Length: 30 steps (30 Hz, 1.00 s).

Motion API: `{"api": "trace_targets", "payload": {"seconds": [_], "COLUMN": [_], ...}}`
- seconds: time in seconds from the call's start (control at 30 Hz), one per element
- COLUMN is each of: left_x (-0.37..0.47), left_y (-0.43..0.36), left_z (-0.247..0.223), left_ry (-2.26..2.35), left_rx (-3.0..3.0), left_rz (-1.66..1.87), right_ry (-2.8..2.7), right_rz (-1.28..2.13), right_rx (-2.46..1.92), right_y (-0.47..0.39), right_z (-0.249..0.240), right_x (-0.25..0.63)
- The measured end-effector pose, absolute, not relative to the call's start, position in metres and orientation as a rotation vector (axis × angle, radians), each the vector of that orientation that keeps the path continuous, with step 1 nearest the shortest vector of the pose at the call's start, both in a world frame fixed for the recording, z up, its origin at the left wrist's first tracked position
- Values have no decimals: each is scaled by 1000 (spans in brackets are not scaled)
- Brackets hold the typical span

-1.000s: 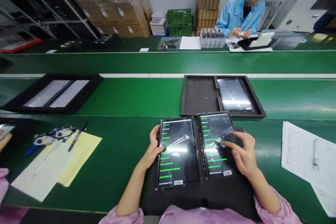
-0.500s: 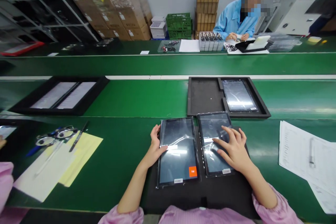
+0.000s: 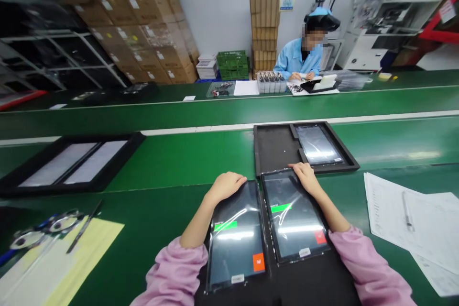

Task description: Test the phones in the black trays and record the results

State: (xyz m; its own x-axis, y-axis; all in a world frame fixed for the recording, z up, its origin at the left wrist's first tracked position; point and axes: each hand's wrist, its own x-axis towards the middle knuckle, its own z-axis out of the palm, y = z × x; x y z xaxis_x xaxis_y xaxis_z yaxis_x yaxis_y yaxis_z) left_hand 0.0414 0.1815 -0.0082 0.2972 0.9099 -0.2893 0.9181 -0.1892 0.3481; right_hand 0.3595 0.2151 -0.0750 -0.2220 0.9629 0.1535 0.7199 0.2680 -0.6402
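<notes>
Black tray (image 3: 274, 148), tablet (image 3: 319, 144) in right half (right hand (image 3: 304, 177) on another tablet (image 3: 296, 224))

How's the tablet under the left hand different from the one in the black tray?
The left-hand tablet shows a green bar and a red square; the tray tablet shows neither.
The left hand covers the left-hand tablet's top corner; no hand covers the tray tablet.
The left-hand tablet lies outside the black tray; the tray tablet, inside.
Both are shiny with a white label.
</notes>
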Motion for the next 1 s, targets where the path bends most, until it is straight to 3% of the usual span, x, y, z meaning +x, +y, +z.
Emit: {"api": "trace_targets", "payload": {"seconds": [0.2, 0.43, 0.7, 1.0], "left_x": [47, 47, 48, 46], "left_y": [187, 181, 178, 176], "left_z": [-7, -2, 1, 3], "left_ry": [1578, 1606, 1538, 1503], "left_rx": [2134, 2110, 2062, 2081], "left_rz": [-90, -130, -141, -158], "right_ry": [-2109, -2259, -2175, -2137], "right_rz": [643, 915, 1362, 1477], "right_rx": [-1593, -1656, -1380, -1330], "right_y": [206, 191, 195, 200], "right_z": [-58, -42, -36, -42], "right_x": [352, 350, 363, 373]}}
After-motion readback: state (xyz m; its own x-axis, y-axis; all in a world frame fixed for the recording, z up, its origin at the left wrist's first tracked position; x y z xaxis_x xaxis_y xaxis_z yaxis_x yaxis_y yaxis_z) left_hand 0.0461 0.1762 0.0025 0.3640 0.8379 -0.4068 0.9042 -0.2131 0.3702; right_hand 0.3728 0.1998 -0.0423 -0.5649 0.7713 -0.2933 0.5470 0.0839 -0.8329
